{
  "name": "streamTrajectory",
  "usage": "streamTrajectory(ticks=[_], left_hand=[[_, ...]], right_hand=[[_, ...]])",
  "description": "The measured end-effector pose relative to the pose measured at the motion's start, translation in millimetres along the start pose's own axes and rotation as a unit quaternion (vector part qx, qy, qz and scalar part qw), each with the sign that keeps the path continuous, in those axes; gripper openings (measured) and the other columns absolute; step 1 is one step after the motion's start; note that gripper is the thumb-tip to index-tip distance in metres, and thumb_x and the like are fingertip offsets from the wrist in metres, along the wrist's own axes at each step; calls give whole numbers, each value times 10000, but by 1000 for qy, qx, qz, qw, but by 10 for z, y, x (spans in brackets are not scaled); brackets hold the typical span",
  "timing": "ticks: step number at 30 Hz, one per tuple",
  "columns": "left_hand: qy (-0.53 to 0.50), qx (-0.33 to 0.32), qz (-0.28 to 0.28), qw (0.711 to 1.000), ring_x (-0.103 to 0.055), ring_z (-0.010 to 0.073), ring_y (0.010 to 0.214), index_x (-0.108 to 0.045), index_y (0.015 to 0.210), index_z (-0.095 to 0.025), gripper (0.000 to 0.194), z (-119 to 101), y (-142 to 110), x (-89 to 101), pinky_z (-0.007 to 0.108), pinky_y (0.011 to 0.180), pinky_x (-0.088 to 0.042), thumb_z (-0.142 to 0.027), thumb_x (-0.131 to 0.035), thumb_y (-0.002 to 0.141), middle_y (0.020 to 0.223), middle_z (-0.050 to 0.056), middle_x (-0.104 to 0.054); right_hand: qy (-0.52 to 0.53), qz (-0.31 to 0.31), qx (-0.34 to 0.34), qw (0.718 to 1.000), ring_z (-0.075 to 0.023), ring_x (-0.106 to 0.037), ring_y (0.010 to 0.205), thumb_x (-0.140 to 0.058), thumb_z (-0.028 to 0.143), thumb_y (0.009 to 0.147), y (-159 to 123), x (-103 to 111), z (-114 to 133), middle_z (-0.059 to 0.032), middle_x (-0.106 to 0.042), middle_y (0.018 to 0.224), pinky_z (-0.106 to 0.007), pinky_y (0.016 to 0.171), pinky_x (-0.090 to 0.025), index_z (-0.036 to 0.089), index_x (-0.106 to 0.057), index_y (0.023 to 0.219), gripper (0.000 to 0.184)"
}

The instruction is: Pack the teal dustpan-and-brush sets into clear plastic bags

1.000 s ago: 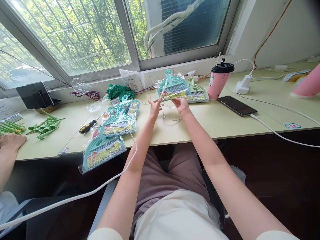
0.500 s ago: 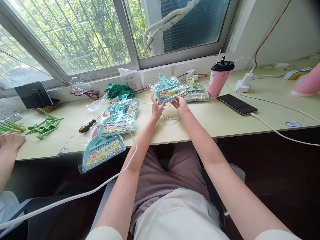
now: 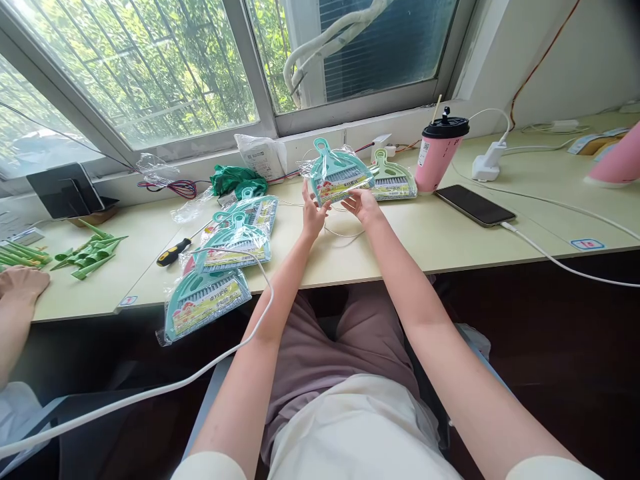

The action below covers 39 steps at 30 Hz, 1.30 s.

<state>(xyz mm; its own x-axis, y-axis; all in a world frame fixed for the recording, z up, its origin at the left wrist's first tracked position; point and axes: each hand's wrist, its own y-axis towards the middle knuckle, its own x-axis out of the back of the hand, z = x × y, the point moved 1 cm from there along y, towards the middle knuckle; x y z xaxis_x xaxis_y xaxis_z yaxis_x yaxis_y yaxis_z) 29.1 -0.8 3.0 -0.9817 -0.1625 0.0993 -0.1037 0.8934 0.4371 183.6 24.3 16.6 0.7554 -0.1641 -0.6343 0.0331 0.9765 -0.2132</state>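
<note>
Teal plastic dustpan (image 3: 340, 175) in a clear bag: where is it held?

It is held up over the table (image 3: 410, 243), tilted, just above both hands.

How are the hands set?

The bottom edge of the bag is pinched by the right hand (image 3: 363, 205). The left hand (image 3: 315, 215) is held open with its fingers spread, right by the bag. Whether the bag is touched by it cannot be told.

What is put near the hands?

A light green dustpan (image 3: 393, 179) is laid just past the right hand, and a pink cup (image 3: 436, 163) and a black phone (image 3: 474, 205) are farther right. More bagged teal dustpans (image 3: 239, 239) are piled left of the left hand, with a yellow and black screwdriver (image 3: 175, 252) beyond them. A thin white cable (image 3: 345, 236) is seen below the hands. Far left, a co-worker's hand (image 3: 20, 283) is rested near green plastic pieces (image 3: 89, 257).
</note>
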Motion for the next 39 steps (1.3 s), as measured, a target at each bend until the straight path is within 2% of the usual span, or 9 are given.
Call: streamTrajectory(ticks=[10,15,17,21,25,29,31,35,39], left_hand=[[33,-28,-1,999,-663,122,677,-159,1638,-357,1047,-64,-23,-11,260,652,-551,-183,-770,806,1295,93,-681],[-14,26,5,1000,-716,148,764,-181,1632,-353,1151,-125,-33,-35,222,601,-536,-269,-882,724,1236,77,-726],[-28,62,35,997,-720,145,715,-264,1607,-295,1069,-142,-49,-55,226,610,-543,-258,-873,729,1109,70,-769],[-23,119,113,986,-698,131,577,-460,1445,-165,755,-166,-83,-68,256,652,-568,-189,-802,773,870,61,-791],[-23,114,164,979,-718,148,611,-554,1281,-135,581,-201,-87,-11,281,682,-583,-190,-803,760,901,99,-797],[-17,87,217,972,-728,162,681,-588,1243,-165,606,-217,-94,14,297,726,-572,-227,-853,701,986,117,-794],[-21,73,205,976,-739,175,779,-591,1251,-190,597,-217,-91,3,303,772,-566,-285,-848,720,1101,126,-777],[-65,73,104,990,-721,229,1062,-543,1327,-254,509,-219,-46,3,339,870,-563,-404,-719,874,1345,108,-679],[-125,74,11,989,-636,278,1263,-536,1346,-275,422,-188,25,62,392,923,-571,-480,-576,979,1406,103,-631]], right_hand=[[-18,-20,43,999,-99,-678,702,-656,120,834,118,38,-47,58,-692,771,-248,761,-619,240,-598,860,136],[-30,-10,98,995,-117,-714,741,-709,136,823,197,43,-32,61,-708,805,-277,777,-635,252,-631,1022,244],[-38,-2,117,992,-127,-728,772,-720,180,840,217,52,-29,50,-718,840,-292,787,-639,259,-643,1082,266],[-37,-13,135,990,-131,-743,814,-711,237,871,226,74,-33,34,-735,908,-301,804,-644,274,-647,1159,298],[-38,-17,139,989,-134,-752,812,-718,284,875,219,73,-30,29,-744,927,-305,802,-649,287,-639,1186,320],[-48,-4,138,989,-135,-761,831,-701,253,871,205,54,-12,35,-748,907,-300,838,-642,285,-644,1174,310],[-48,2,133,990,-137,-765,858,-681,210,865,191,44,-11,39,-752,905,-300,865,-638,283,-645,1156,302],[-48,19,109,993,-146,-766,912,-674,153,841,163,19,-39,40,-760,916,-323,901,-639,278,-633,1109,298],[-66,29,95,993,-157,-763,919,-698,158,835,132,-10,-74,38,-757,914,-352,914,-648,274,-604,1046,259]])
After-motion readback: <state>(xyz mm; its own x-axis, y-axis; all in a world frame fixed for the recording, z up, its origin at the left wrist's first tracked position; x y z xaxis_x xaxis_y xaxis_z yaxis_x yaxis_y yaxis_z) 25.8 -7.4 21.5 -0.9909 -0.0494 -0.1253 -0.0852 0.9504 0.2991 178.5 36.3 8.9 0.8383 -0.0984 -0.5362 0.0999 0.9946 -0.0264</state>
